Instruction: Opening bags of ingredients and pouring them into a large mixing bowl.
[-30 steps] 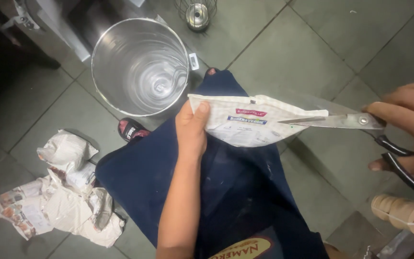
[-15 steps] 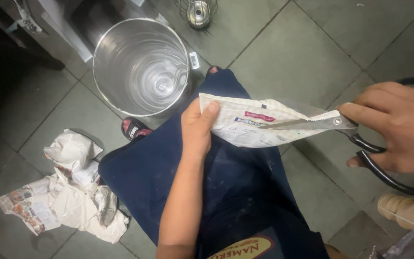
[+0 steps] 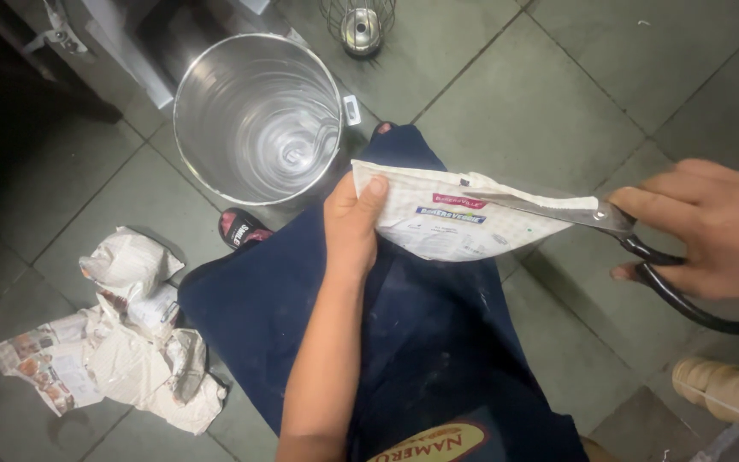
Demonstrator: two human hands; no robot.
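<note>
left hand [image 3: 354, 224] grips bag [image 3: 464, 224] mid-frame, holding it steady | right hand [image 3: 712, 231] grips scissors [image 3: 609, 224], blades along its top edge

white printed pouch [image 3: 455, 224] | flat, held level | scissors [image 3: 609, 224] blades at top edge

I'm seeing dim indoor light from overhead, floor [image 3: 558, 103] evenly grey, top-left corner falling to near black. Strong glare rings inside the steel pot [image 3: 258, 120], mild shine on the scissors [image 3: 558, 210]. Centre is sharp; the right hand [image 3: 712, 231] is slightly soft at the frame edge, with some wide-angle stretch near the borders.
</note>
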